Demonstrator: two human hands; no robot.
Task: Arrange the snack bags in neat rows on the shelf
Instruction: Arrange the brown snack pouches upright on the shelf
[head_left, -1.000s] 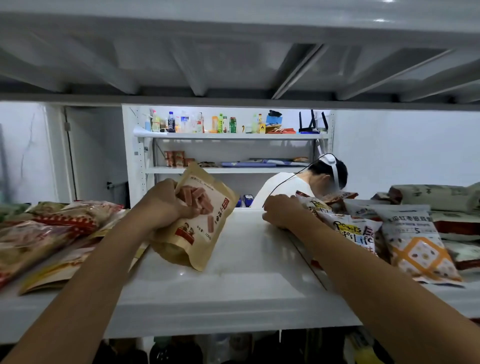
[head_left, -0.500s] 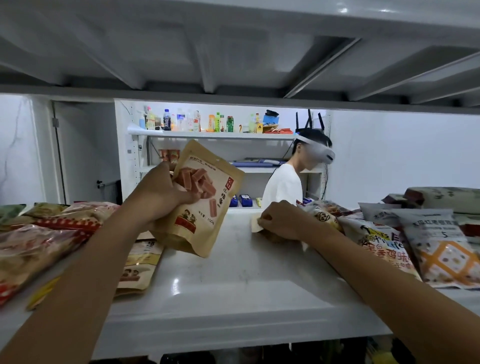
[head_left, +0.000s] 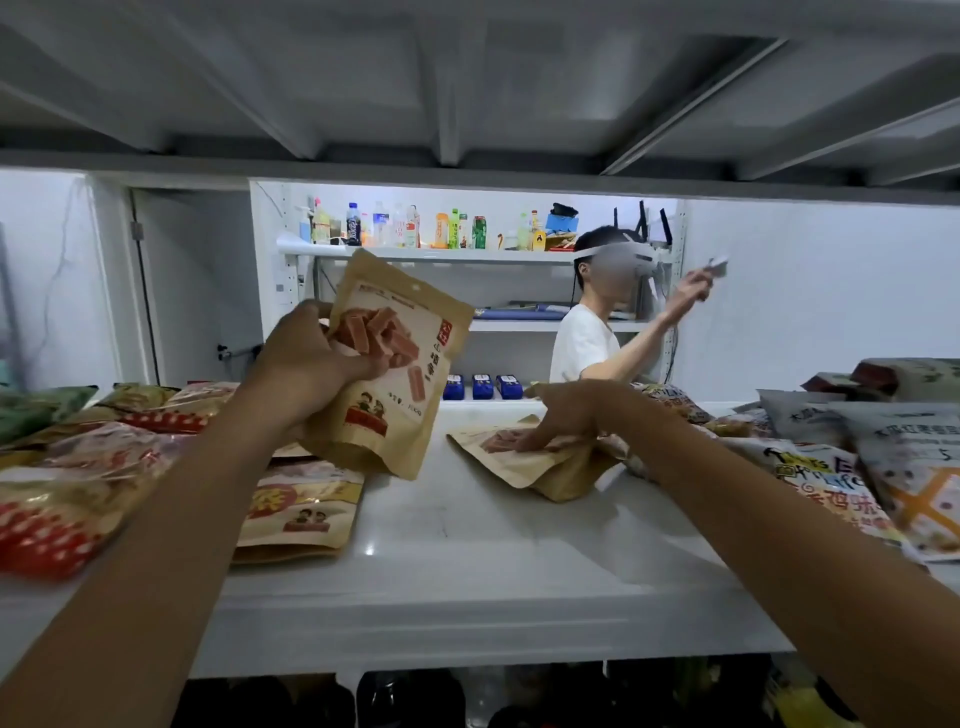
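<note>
My left hand holds a tan kraft snack bag upright above the white shelf, gripping its upper left edge. My right hand rests palm down on a second tan bag that lies flat on the shelf, fingers on its printed front. A third tan bag lies flat under my left forearm. Red and gold bags are heaped at the left. White and patterned bags lie at the right.
The shelf above hangs low over my hands. Behind the shelf a person in a white shirt with a headset raises an arm beside a rack of bottles. Dark bottles stand on the level below.
My right hand has pulled a tan bag out from the right-hand pile onto the open middle of the shelf. My left hand holds its bag slightly higher. The person behind has raised an arm.
</note>
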